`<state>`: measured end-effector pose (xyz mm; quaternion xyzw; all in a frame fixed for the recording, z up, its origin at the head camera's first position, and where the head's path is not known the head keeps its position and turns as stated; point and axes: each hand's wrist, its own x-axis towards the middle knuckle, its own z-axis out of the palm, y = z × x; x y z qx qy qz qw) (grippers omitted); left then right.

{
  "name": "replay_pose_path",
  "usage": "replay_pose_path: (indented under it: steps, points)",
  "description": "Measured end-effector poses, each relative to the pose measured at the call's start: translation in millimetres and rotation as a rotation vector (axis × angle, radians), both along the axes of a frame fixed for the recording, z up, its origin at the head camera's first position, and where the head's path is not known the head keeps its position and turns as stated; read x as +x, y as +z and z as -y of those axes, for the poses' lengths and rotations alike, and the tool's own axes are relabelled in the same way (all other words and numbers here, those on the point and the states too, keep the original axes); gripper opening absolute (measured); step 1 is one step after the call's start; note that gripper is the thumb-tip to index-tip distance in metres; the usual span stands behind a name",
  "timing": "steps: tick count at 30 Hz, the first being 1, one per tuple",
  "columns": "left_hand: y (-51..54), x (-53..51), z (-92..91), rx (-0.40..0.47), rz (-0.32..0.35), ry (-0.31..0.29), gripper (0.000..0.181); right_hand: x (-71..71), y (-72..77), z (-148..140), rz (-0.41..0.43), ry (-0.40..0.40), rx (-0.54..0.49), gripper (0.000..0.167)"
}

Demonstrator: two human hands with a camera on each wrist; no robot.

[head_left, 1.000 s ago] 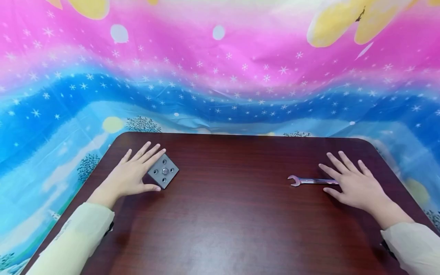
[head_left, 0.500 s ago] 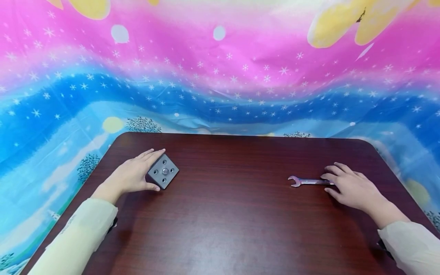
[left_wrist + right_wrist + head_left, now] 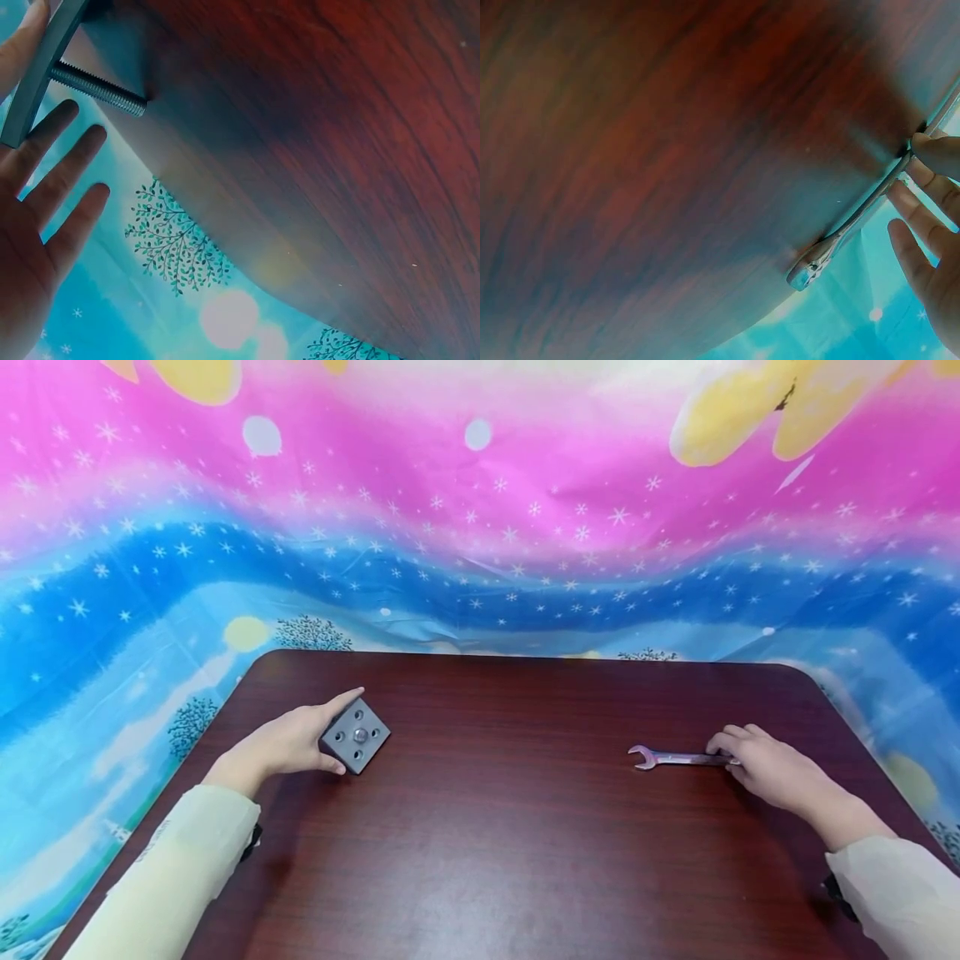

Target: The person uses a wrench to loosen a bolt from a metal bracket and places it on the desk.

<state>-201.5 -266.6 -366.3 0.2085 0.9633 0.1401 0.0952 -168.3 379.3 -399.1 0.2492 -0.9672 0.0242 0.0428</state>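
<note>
Plate (image 3: 348, 747) held at L, wrench (image 3: 678, 759) held at R — both at dark table (image 3: 487, 810).
Plate, w/ bolt (image 3: 361, 735) through centre, is pinched betw. thumb & fingers of L hand (image 3: 288, 739); threaded shank (image 3: 101, 88) is seen underneath. Well apart, wrench is pinched nr. its right end by R hand (image 3: 780, 772) — forked end pointed left.

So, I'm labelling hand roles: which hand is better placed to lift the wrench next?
Likely the right hand: its fingers are at the wrench, while the left hand holds the metal plate across the table.
</note>
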Motion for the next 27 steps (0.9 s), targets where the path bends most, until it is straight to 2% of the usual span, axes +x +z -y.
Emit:
replay_pose_path:
  steps: [5, 10, 14, 20, 27]
  points:
    - [0.5, -4.5, 2.7, 0.036, 0.036, -0.014, 0.111, -4.7, 1.4, -2, 0.015, 0.023, -0.005, 0.027]
    - [-0.5, -10.1, 2.7, 0.057, 0.076, -0.015, 0.111, -8.8, 2.1, -3, 0.07, -0.003, -0.009, 0.024]
    - [-2.0, -12.8, 1.8, 0.098, 0.137, -0.011, 0.112, -8.7, 2.4, -4, 0.115, -0.017, -0.037, 0.021]
    - [-4.0, -12.6, 2.7, 0.174, 0.194, 0.004, 0.107, -8.3, 4.4, -2, 0.187, -0.056, -0.125, 0.02]
    - [-4.2, -12.4, 1.4, 0.273, 0.249, 0.013, 0.099, -5.5, 7.4, -2, 0.24, -0.037, -0.256, 0.022]
